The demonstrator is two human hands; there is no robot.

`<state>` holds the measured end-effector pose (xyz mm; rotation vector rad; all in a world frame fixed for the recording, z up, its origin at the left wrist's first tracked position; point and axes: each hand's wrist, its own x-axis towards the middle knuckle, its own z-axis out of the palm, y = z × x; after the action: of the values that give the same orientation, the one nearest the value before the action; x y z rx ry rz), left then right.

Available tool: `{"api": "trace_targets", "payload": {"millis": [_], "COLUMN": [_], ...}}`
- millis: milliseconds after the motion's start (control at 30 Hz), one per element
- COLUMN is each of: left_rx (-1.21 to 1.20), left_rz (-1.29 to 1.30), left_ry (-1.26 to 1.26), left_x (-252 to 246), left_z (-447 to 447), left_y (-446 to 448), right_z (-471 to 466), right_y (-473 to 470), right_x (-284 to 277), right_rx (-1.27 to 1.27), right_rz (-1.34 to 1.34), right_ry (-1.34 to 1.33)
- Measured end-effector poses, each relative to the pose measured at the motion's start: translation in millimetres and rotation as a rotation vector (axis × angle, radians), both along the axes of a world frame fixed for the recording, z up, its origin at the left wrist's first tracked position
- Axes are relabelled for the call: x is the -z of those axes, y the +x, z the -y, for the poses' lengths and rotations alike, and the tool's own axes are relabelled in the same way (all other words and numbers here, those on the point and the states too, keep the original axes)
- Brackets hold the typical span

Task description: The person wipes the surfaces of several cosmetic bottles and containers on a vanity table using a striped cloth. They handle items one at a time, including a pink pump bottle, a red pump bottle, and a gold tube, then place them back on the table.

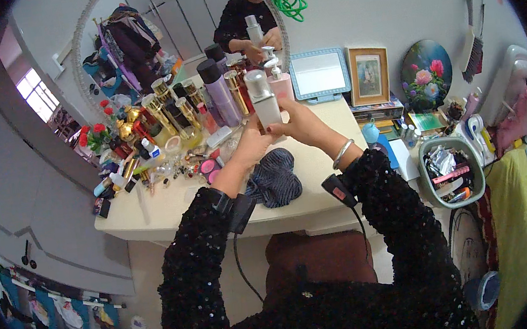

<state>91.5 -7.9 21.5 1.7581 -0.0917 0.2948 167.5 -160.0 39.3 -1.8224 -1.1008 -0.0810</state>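
Both my hands hold a silvery white bottle with a clear cap [265,104] upright above the cream dressing table [177,212]. My left hand [254,141] grips its lower left side, and my right hand [300,122] has its fingers on the lower right side. Just behind the bottle stands a pink pump bottle [281,85]. To its left are a purple bottle with a black cap [220,96] and several gold-capped bottles [156,109]. A dark striped knitted cloth item [275,178] lies below my hands. A pink compact [208,167] lies open to the left.
A large oval mirror [284,32] rises behind the bottles. At the right are a blue-framed mirror [320,74], a framed picture [369,75] and a grey-green basket [479,175] of small items. A brown stool [321,255] stands before the table. Black cables hang from devices at both wrists.
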Motion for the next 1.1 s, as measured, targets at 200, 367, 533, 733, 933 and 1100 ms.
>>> {"api": "trace_targets", "payload": {"millis": [200, 367, 533, 733, 933, 1100], "left_rx": [-0.129, -0.27, -0.567, -0.841, -0.857, -0.883], "left_rz": [0.127, 0.117, 0.2, 0.194, 0.317, 0.294], "left_ry": [0.278, 0.334, 0.341, 0.268, 0.374, 0.385], "left_x": [11.9, 13.0, 32.1, 66.8, 77.0, 76.1], "left_z": [-16.0, -53.6, -99.2, -143.5, -150.1, -148.2], "left_y": [0.0, -81.6, -153.7, -186.8, -187.5, -188.3], "right_z": [-3.3, -3.6, -7.9, -11.5, -10.5, -10.1], "right_y": [38.6, 68.7, 85.2, 89.1, 96.9, 99.0], "right_x": [16.0, 19.2, 19.4, 22.9, 33.3, 36.2], "right_rx": [0.052, 0.061, 0.071, 0.177, 0.237, 0.237], "right_rz": [-0.202, -0.268, -0.281, -0.251, -0.076, 0.008], "right_ry": [-0.072, -0.083, -0.12, -0.134, -0.097, -0.094]}}
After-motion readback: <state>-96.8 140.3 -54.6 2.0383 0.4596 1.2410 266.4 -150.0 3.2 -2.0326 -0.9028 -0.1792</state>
